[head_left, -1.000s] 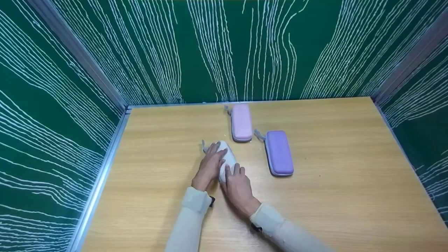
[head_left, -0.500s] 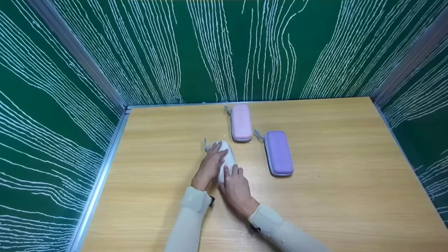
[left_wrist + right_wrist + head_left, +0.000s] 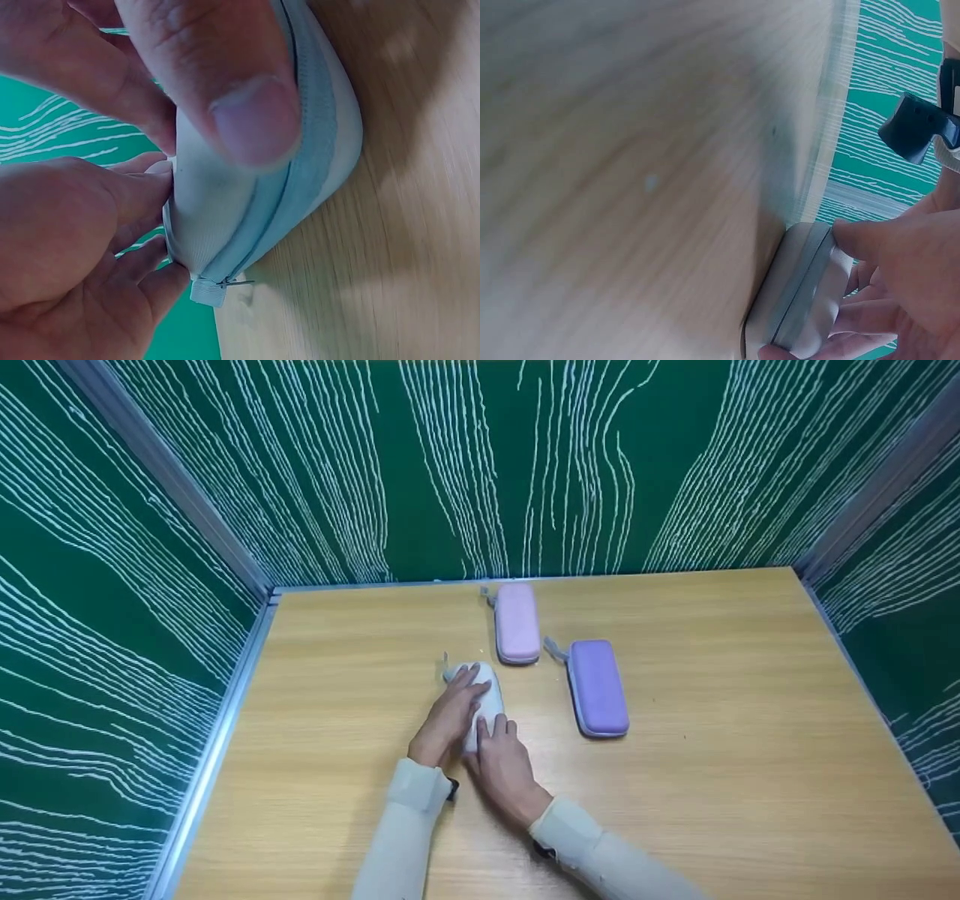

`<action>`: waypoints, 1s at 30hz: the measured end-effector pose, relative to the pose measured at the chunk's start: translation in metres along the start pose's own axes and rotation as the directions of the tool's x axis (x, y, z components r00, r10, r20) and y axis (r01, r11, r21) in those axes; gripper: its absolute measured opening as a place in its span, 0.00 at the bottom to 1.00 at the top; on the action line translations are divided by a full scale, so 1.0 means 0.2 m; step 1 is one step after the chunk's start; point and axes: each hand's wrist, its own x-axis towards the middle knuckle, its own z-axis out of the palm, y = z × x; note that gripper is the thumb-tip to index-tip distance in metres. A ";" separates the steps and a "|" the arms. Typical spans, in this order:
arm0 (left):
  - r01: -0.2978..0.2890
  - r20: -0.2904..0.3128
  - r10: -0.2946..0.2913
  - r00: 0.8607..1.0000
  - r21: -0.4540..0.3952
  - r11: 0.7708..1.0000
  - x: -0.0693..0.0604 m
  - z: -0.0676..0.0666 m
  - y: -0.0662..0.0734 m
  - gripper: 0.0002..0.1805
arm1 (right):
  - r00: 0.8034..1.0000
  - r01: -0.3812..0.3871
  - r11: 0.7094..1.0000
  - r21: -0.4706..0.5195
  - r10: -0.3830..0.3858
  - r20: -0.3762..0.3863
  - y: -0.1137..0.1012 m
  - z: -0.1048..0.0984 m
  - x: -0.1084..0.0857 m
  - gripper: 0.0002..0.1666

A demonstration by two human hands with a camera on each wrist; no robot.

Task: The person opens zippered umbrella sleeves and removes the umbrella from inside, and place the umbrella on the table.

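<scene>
Flat on the table [image 3: 720, 780] lies a white zip case [image 3: 491, 701], its grey strap [image 3: 447, 669] sticking out at the far left. The left hand [image 3: 448, 716] grips its left side, fingers over the top. At its near end the right hand [image 3: 506, 769] holds it, fingertips on top and thumb low at the end. In the left wrist view a thumb presses beside the closed zip of the white case [image 3: 214, 202], with a small tab [image 3: 208, 292] at one end. The right wrist view shows the case [image 3: 802, 285] held along its side.
A pink case [image 3: 517, 622] lies beyond the white one, and a purple case [image 3: 598, 688] lies to its right, each with a strap at its far left. Green walls with white lines [image 3: 435, 472] enclose the table's back and sides.
The white case has turned slightly clockwise in the head view, its strap shifting right and its near end left. The right hand has moved slightly left with it; the left hand has barely moved.
</scene>
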 end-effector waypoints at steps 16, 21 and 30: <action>-0.019 0.021 0.019 1.000 0.000 1.000 0.03 0.00 0.00 0.23 | 0.995 0.041 0.997 -0.063 -0.046 -0.084 -0.02 0.02 0.00 0.32; -0.018 0.030 0.019 0.999 -0.019 1.000 0.02 -0.01 0.00 0.23 | 0.996 0.038 0.997 -0.064 -0.043 -0.082 -0.02 0.02 0.00 0.31; -0.018 0.045 0.019 0.999 -0.028 0.999 0.02 -0.01 -0.01 0.24 | 0.997 0.040 0.996 -0.081 -0.046 -0.067 -0.03 0.02 0.00 0.31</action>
